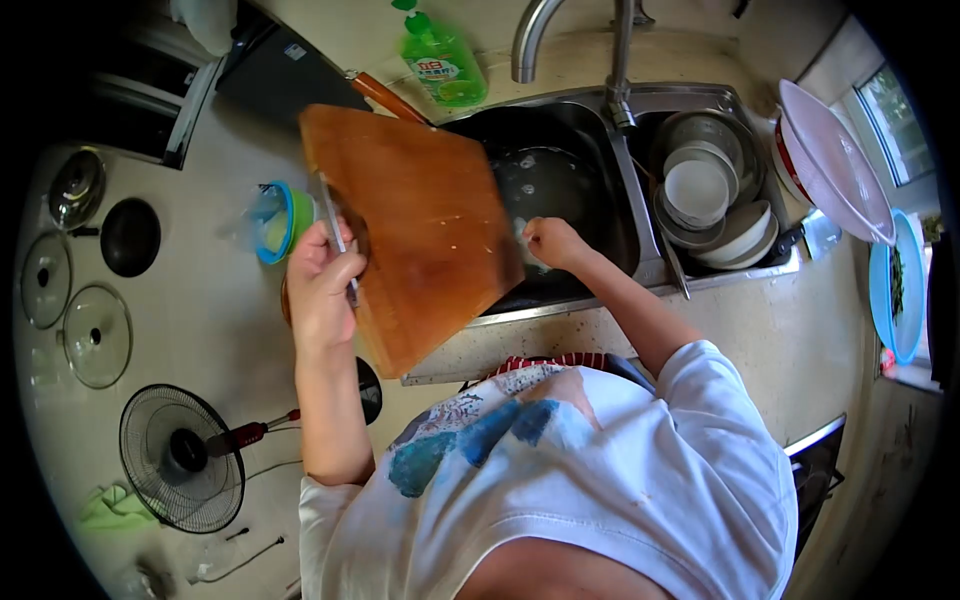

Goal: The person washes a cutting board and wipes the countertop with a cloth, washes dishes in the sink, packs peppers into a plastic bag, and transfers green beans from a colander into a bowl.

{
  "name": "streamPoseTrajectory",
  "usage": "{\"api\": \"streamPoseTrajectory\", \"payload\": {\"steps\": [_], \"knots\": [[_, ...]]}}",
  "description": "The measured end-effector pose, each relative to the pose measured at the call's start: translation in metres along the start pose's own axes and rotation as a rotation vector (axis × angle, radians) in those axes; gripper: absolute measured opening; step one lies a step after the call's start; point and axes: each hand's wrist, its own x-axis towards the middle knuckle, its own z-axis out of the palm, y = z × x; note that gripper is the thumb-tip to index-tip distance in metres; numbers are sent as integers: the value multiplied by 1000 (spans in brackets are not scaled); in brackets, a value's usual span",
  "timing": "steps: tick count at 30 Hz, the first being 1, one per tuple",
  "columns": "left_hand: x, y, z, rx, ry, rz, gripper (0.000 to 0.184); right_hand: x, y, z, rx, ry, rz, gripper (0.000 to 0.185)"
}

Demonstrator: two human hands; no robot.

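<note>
My left hand (pixel 325 285) is closed round the metal-trimmed left edge of a wooden cutting board (pixel 425 215). The board is tilted and reaches over the left side of the sink (pixel 620 190). My right hand (pixel 556 244) is curled into a fist above the left basin, close to the board's right edge. Something small and whitish shows beside its fingers, too blurred to name. Water with a few bubbles lies in that basin. Stacked white bowls (pixel 697 192) and metal dishes fill the right basin.
A steel faucet (pixel 615 60) arches over the sink. Behind the board stand a green soap bottle (pixel 440 62) and a brown handle (pixel 388 97). A pink basin (pixel 838 160) and blue basin (pixel 897 285) are at right; a fan (pixel 182 458) and pot lids (pixel 97 335) at left.
</note>
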Motion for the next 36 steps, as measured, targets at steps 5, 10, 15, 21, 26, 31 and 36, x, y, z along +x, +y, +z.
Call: {"api": "streamPoseTrajectory", "payload": {"steps": [5, 10, 15, 21, 26, 31, 36], "knots": [[9, -24, 23, -26, 9, -29, 22, 24, 67, 42, -502, -15, -63, 23], [19, -38, 28, -148, -18, -100, 22, 20, 63, -30, 0, 80, 161, 18], [22, -32, 44, -120, -56, -57, 21, -28, -44, -54, 1008, 149, -96, 23], [25, -39, 58, -252, -44, -54, 23, -47, -154, -51, 598, 580, -670, 37], [25, -38, 51, -146, -49, -43, 25, -14, -96, -14, 356, 728, -288, 35], [22, -35, 66, -50, -48, 26, 37, 28, 7, 7, 234, 636, 39, 31], [20, -33, 71, -63, -98, 55, 62, 0, -93, -45, 713, 744, -271, 27]]}}
